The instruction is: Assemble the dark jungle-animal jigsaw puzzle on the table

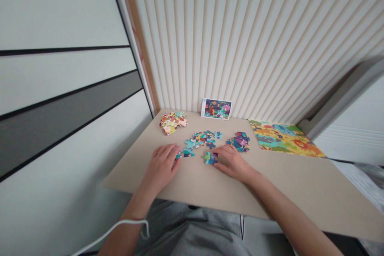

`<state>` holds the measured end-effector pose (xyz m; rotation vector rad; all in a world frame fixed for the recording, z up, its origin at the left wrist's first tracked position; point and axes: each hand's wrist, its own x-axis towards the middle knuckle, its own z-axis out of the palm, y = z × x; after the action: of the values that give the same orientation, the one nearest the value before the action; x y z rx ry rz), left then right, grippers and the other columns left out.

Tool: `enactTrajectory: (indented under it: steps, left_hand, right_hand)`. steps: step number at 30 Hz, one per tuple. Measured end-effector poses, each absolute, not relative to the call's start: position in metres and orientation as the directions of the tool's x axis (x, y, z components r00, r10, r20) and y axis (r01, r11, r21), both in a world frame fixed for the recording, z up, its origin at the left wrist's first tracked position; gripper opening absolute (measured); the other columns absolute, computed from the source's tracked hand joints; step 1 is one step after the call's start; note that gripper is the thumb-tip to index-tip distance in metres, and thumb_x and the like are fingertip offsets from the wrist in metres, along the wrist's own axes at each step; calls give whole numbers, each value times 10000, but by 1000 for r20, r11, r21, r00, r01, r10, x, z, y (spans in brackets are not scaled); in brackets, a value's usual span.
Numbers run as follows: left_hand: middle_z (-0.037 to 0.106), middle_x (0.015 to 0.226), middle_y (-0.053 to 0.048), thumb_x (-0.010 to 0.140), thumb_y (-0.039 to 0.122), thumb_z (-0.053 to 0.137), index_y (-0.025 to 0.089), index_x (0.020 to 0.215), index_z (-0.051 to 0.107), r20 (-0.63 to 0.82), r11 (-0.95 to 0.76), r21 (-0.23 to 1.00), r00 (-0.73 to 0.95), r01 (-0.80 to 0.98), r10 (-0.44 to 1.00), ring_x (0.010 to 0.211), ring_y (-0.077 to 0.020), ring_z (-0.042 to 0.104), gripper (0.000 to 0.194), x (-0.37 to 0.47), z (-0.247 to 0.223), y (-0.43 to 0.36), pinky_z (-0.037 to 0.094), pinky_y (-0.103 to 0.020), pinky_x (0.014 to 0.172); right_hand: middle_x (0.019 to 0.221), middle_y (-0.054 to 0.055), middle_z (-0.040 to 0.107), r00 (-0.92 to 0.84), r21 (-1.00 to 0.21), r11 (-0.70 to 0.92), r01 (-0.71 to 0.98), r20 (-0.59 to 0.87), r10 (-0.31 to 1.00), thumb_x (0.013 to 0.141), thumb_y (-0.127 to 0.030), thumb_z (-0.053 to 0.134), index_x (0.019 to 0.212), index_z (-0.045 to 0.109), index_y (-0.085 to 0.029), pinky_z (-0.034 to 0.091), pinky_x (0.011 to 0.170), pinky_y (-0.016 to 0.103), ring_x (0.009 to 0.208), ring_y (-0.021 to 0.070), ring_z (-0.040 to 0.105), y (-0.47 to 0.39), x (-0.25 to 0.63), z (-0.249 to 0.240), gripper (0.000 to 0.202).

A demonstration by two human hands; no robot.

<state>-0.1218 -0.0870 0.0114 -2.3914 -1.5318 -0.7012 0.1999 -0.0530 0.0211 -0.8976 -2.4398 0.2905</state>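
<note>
My left hand rests on the table with its fingers bent over a small purple and teal puzzle piece, partly hidden beneath the fingertips. My right hand has thumb and fingers at the right edge of a teal and purple piece lying on the table. Between and beyond the hands is a loose cluster of teal pieces, with a single teal piece just right of my left hand. A pile of purple pieces lies beyond my right hand.
A pile of red, cream and green pieces sits at the table's back left. A picture card leans against the pleated curtain. An animal puzzle lies at the right. A white cable crosses my left forearm.
</note>
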Motion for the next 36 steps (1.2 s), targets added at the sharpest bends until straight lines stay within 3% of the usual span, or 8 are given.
enactTrajectory:
  steps: [5,9,14,17,21,23,29,36]
  left_hand:
    - [679,1199,-96,968,208,543,188,1175,635,424,-527,31,466,849,776,1162,-261,591,227,-77,14,-83,352,-492,1128]
    - [699,1074,-98,950,127,537,181,1041,659,366,-549,6,509,836,779,1085,-256,623,162,-59,3,-78,423,-464,1041]
    - [691,1175,-77,963,110,536,192,1139,643,365,-695,69,630,716,685,1117,-235,615,222,-59,-5,-82,462,-407,986]
    - [682,1202,-72,979,154,537,213,1201,629,439,-683,144,572,716,693,1124,-228,612,247,-61,-5,-85,461,-407,995]
    - [681,1186,-91,938,272,640,209,1210,624,486,-510,202,366,836,793,1116,-278,599,279,-64,-6,-85,451,-463,999]
    - [695,1143,-91,908,307,685,202,1197,629,468,-476,207,341,855,815,1089,-290,601,312,-64,-7,-85,454,-477,981]
    - [708,1092,-87,919,293,676,205,1183,637,449,-484,207,357,850,819,1054,-278,614,281,-63,-12,-85,453,-462,958]
    - [687,1168,-76,898,302,714,216,1260,591,439,-633,211,506,745,743,1114,-267,594,392,-61,-5,-89,430,-456,1012]
  right_hand:
    - [1236,120,669,-605,-248,750,614,463,648,955,-354,619,1362,559,-247,411,1031,488,1121,275,599,-45,219,23,425]
    - [1238,115,678,-574,-128,706,697,490,656,973,-365,589,1363,564,-237,382,1061,479,1136,275,602,-38,235,27,412]
    - [1252,131,672,-379,-45,463,885,508,774,982,-395,565,1368,563,-217,378,1028,488,1175,315,577,-33,254,26,425]
    - [1260,146,665,-305,-7,352,936,485,820,966,-425,584,1365,574,-215,398,988,497,1144,341,583,-33,256,23,451]
    - [1262,138,667,-380,-38,441,896,446,810,1003,-367,517,1318,614,-214,408,1016,459,1184,316,575,-38,237,20,363]
    - [1281,135,661,-462,-65,532,844,418,783,1013,-336,491,1341,604,-210,415,1033,442,1195,295,574,-40,220,17,369]
    - [1416,131,588,-620,-125,693,710,356,700,1015,-379,509,1437,536,-214,367,1118,482,1317,288,505,-38,190,6,454]
    - [1229,106,677,-577,-267,668,695,348,739,989,-363,565,1281,647,-251,443,1034,445,1162,255,600,-46,200,8,323]
